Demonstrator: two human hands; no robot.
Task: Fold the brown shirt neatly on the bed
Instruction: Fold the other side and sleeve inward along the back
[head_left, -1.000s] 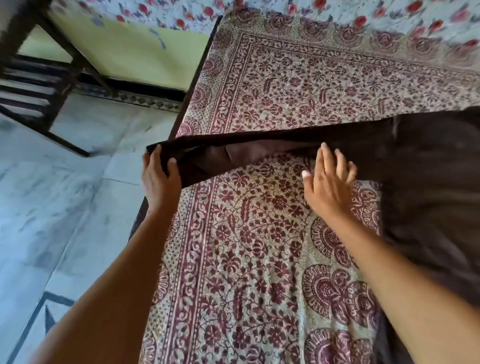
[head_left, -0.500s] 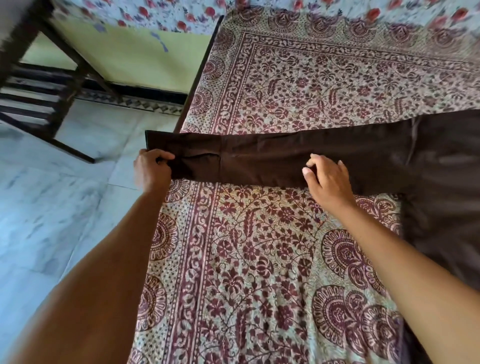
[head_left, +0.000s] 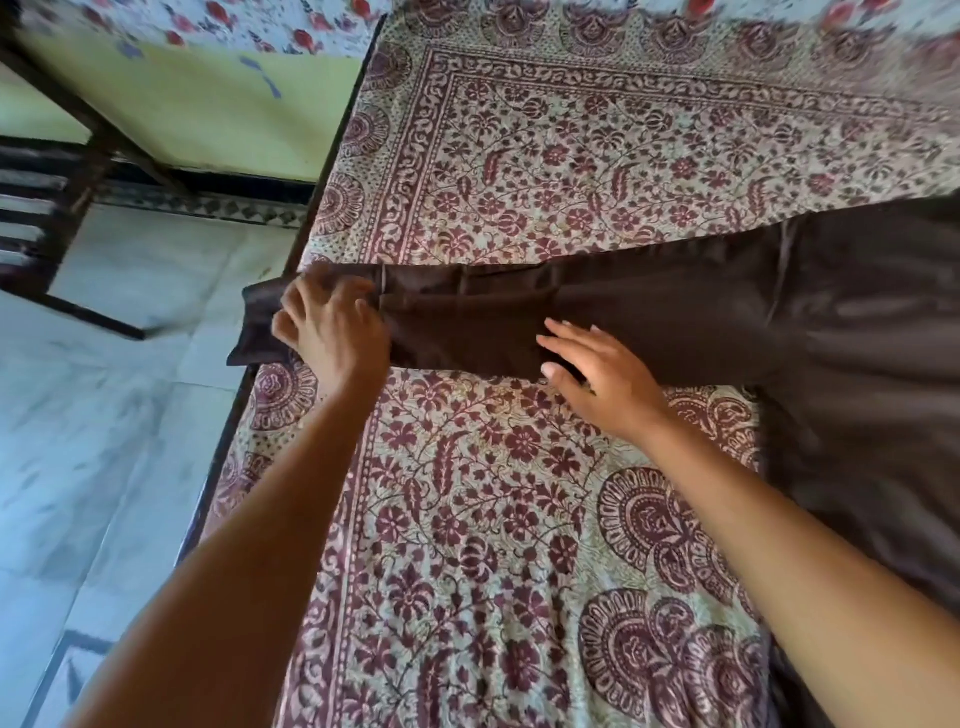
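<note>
Brown shirt (head_left: 857, 338) hangs its cuff (head_left: 254, 322) over the bed (head_left: 519, 493) edge, and with the right hand (head_left: 608, 379) flat on the sleeve and the left hand (head_left: 332, 332) in an unclear grip, it could slide off.

Our left hand (head_left: 332, 332) has let go of the cuff (head_left: 257, 325) and now lies on the sleeve (head_left: 493, 327); our right hand (head_left: 602, 376) has uncurled and presses flat on it.

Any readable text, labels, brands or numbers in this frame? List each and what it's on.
None readable.
The brown shirt shows no tag or print.
The bedsheet has only a floral pattern.
The wall and floor carry no lettering.
</note>
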